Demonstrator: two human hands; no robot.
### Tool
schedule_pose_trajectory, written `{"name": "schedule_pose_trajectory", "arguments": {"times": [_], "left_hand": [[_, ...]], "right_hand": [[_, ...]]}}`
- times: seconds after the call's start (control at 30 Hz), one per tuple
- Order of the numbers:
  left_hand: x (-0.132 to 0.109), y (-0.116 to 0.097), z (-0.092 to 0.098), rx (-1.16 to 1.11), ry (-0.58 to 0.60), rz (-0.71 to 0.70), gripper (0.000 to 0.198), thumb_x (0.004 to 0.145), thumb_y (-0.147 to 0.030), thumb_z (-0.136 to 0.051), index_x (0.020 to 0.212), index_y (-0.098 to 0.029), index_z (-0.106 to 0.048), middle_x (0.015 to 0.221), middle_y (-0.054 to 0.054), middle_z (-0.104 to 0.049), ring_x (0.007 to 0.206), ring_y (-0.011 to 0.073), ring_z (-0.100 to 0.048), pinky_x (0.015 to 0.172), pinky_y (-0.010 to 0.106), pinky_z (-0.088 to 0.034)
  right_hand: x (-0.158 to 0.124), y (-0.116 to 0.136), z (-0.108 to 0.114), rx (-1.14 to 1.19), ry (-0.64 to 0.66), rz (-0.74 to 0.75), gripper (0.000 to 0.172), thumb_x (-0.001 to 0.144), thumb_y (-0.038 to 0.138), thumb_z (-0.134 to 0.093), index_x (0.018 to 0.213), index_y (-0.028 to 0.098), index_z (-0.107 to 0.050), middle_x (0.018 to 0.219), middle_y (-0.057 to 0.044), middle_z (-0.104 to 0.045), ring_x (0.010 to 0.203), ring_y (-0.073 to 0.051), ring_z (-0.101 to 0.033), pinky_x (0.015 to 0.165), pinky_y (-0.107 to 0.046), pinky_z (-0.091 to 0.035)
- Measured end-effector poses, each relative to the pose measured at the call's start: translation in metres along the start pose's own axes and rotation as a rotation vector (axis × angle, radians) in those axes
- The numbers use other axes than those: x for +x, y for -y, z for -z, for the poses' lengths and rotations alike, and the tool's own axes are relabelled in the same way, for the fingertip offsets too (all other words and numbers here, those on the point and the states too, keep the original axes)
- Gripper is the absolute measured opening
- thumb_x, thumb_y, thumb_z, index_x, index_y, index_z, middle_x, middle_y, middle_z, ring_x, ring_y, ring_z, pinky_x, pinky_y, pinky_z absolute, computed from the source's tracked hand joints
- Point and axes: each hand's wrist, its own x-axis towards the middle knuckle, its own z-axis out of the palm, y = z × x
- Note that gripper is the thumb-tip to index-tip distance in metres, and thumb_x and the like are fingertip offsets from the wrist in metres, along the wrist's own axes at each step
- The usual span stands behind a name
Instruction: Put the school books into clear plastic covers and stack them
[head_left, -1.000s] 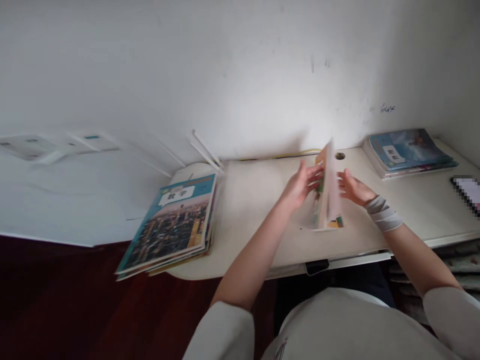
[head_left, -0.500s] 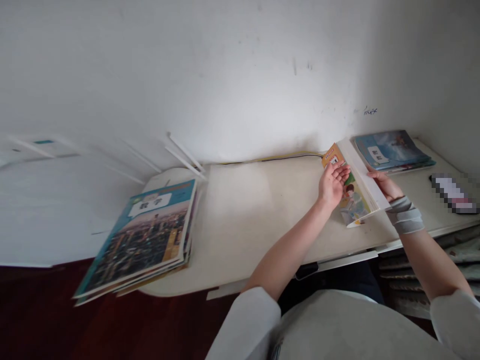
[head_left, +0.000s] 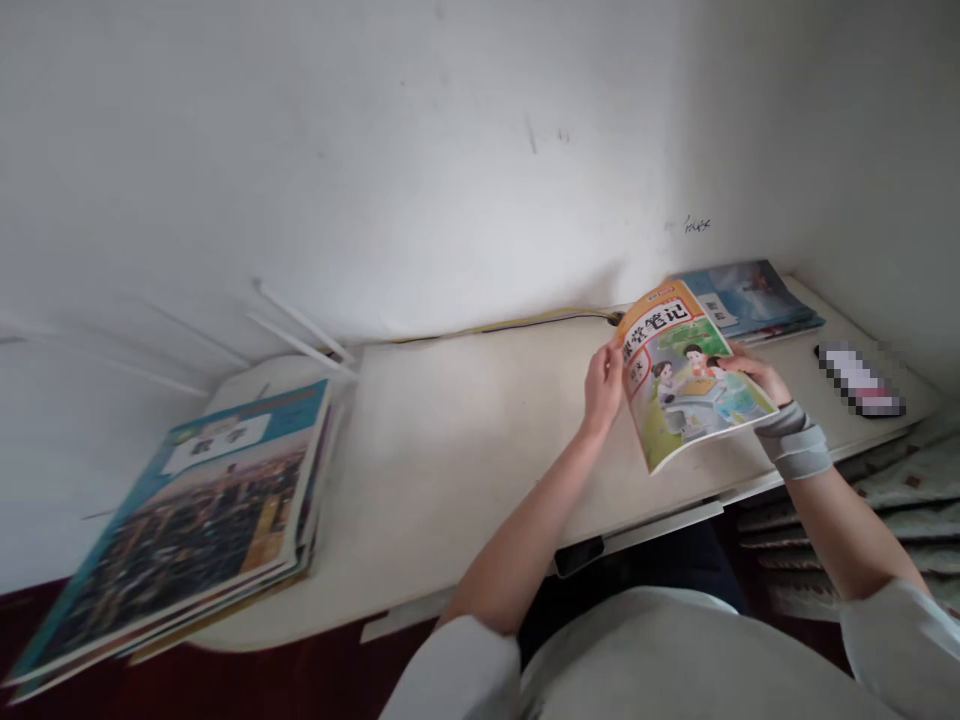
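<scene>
Tilted above the right part of the white desk (head_left: pixel 465 420) is a workbook (head_left: pixel 686 375) with an orange and green cover showing cartoon children and large Chinese characters. My left hand (head_left: pixel 604 385) grips its left edge, fingers partly hidden behind it. On the opposite edge my right hand (head_left: pixel 754 372) holds on, the thumb side over the cover. A grey band (head_left: pixel 795 440) circles my right wrist. Just behind the workbook lies a small pile of blue-covered books (head_left: pixel 757 295), partly covered by it.
At the left end of the desk a stack of textbooks (head_left: pixel 210 510) with a city photo on top overhangs the edge. A pixelated phone (head_left: pixel 859 378) lies at the right. A yellow cable (head_left: pixel 525 322) runs along the wall. White rods (head_left: pixel 300 325) stand behind the stack.
The workbook, earlier partly open with its pages showing, now has its front cover facing up. My left hand has moved from over the cover to its left edge. The view has shifted right.
</scene>
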Motion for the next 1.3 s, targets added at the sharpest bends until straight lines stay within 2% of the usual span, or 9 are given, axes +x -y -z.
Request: {"name": "schedule_pose_trajectory", "arguments": {"times": [0.13, 0.23, 0.47, 0.73, 0.83, 0.97, 1.07, 1.17, 1.3], "left_hand": [[-0.028, 0.032, 0.058, 0.727, 0.298, 0.004, 0.051, 0.089, -0.042, -0.043, 0.134, -0.018, -0.044, 0.146, 0.014, -0.037, 0.138, 0.0291, -0.026, 0.111, 0.047, -0.019], [-0.051, 0.043, 0.095, 1.058, 0.435, -0.035, 0.057, 0.089, -0.046, -0.041, 0.139, -0.020, -0.038, 0.150, 0.012, -0.029, 0.140, 0.0319, -0.018, 0.112, 0.054, -0.010], [-0.073, 0.043, 0.144, 1.320, 0.408, -0.036, 0.063, 0.089, -0.053, -0.033, 0.143, -0.020, -0.033, 0.151, 0.013, -0.026, 0.139, 0.0345, -0.019, 0.109, 0.062, -0.006], [-0.092, 0.040, 0.180, 1.333, 0.253, 0.021, 0.059, 0.086, -0.051, -0.040, 0.133, -0.017, -0.045, 0.148, 0.016, -0.033, 0.139, 0.0352, -0.020, 0.109, 0.064, -0.007], [-0.094, 0.041, 0.194, 1.097, 0.093, 0.074, 0.057, 0.083, -0.047, -0.044, 0.129, -0.014, -0.047, 0.148, 0.019, -0.031, 0.138, 0.0329, -0.026, 0.110, 0.055, -0.022], [-0.089, 0.033, 0.211, 0.643, -0.099, 0.240, 0.058, 0.081, -0.047, -0.046, 0.129, -0.015, -0.044, 0.135, 0.019, -0.048, 0.117, 0.0272, -0.054, 0.095, 0.041, -0.045], [-0.090, 0.019, 0.215, 0.597, -0.029, 0.349, 0.063, 0.075, -0.048, -0.053, 0.129, -0.017, -0.044, 0.128, 0.017, -0.054, 0.088, 0.0225, -0.066, 0.079, 0.037, -0.052], [-0.097, 0.008, 0.206, 0.689, 0.107, 0.424, 0.070, 0.070, -0.044, -0.058, 0.133, -0.017, -0.040, 0.114, 0.013, -0.061, 0.063, 0.0172, -0.063, 0.066, 0.034, -0.051], [-0.107, 0.004, 0.188, 0.676, 0.240, 0.385, 0.060, 0.072, -0.034, -0.052, 0.130, -0.018, -0.045, 0.071, -0.001, -0.063, 0.056, 0.0166, -0.059, 0.064, 0.030, -0.048]], "right_hand": [[-0.002, -0.021, 0.025, -0.017, 0.016, -0.063, 0.043, 0.065, 0.023, -0.055, 0.107, 0.022, -0.062, 0.103, -0.001, -0.071, 0.088, -0.023, -0.068, 0.080, -0.038, -0.053], [-0.005, -0.034, 0.053, -0.079, 0.045, -0.186, 0.046, 0.061, 0.022, -0.056, 0.107, 0.023, -0.060, 0.102, -0.002, -0.071, 0.084, -0.024, -0.068, 0.077, -0.039, -0.054], [-0.019, -0.038, 0.081, -0.080, -0.043, -0.188, 0.049, 0.061, 0.021, -0.056, 0.110, 0.024, -0.058, 0.103, -0.004, -0.071, 0.086, -0.025, -0.068, 0.080, -0.042, -0.053], [-0.020, -0.048, 0.064, -0.210, -0.028, -0.148, 0.048, 0.065, 0.023, -0.065, 0.112, 0.024, -0.058, 0.105, -0.003, -0.071, 0.091, -0.024, -0.067, 0.082, -0.040, -0.053], [-0.016, -0.053, 0.060, -0.293, 0.014, -0.116, 0.051, 0.065, 0.023, -0.066, 0.115, 0.024, -0.056, 0.105, -0.003, -0.071, 0.092, -0.023, -0.067, 0.081, -0.038, -0.054], [-0.012, -0.058, 0.061, -0.412, -0.071, -0.049, 0.051, 0.064, 0.020, -0.065, 0.114, 0.023, -0.056, 0.101, -0.002, -0.071, 0.088, -0.020, -0.067, 0.077, -0.034, -0.054], [-0.015, -0.058, 0.059, -0.558, -0.112, 0.030, 0.052, 0.068, 0.020, -0.062, 0.119, 0.022, -0.055, 0.102, -0.002, -0.070, 0.087, -0.020, -0.066, 0.078, -0.034, -0.053], [-0.023, -0.056, 0.054, -0.637, -0.093, 0.142, 0.053, 0.074, 0.020, -0.057, 0.126, 0.024, -0.050, 0.112, -0.002, -0.067, 0.099, -0.021, -0.063, 0.089, -0.036, -0.050], [-0.032, -0.054, 0.048, -0.695, -0.087, 0.297, 0.055, 0.077, 0.017, -0.051, 0.131, 0.025, -0.046, 0.128, -0.001, -0.057, 0.120, -0.020, -0.051, 0.104, -0.035, -0.037]]}}
